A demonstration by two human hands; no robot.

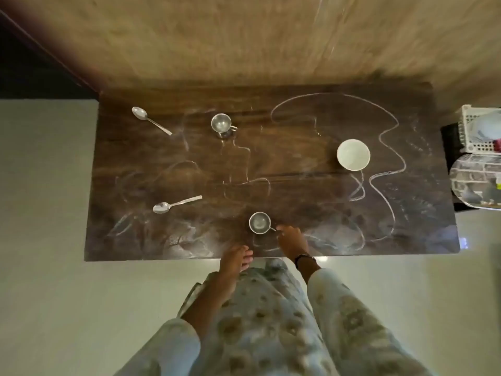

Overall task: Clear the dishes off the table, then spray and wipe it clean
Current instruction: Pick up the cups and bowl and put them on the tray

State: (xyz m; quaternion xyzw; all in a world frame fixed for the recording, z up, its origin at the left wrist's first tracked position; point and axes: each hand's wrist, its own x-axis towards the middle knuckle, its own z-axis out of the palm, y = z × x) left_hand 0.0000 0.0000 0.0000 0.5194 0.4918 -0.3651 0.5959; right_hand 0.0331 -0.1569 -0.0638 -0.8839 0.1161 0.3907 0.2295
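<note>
The near steel cup [259, 222] stands upright close to the 6 o'clock edge of the worktop [298, 185], its handle pointing toward 4 o'clock. The right hand [291, 240] lies directly at that side; its fingertips meet the handle and appear to pinch it, though the exact finger closure is too small to confirm. The right hand is therefore the nearer one, and a lift would run along the handle axis.

The left hand [235, 257] rests at the worktop's 6 o'clock edge, at 7 o'clock from the cup, fingers loosely bent and holding nothing.

Remaining items:
- second steel cup [221, 125], toward 11 o'clock
- white bowl [353, 154], toward 2 o'clock
- far spoon [150, 120], at 10 o'clock
- near spoon [176, 204], at 8 o'clock

White scribbles cover the worktop. Judged status: clearing has barely begun.
</note>
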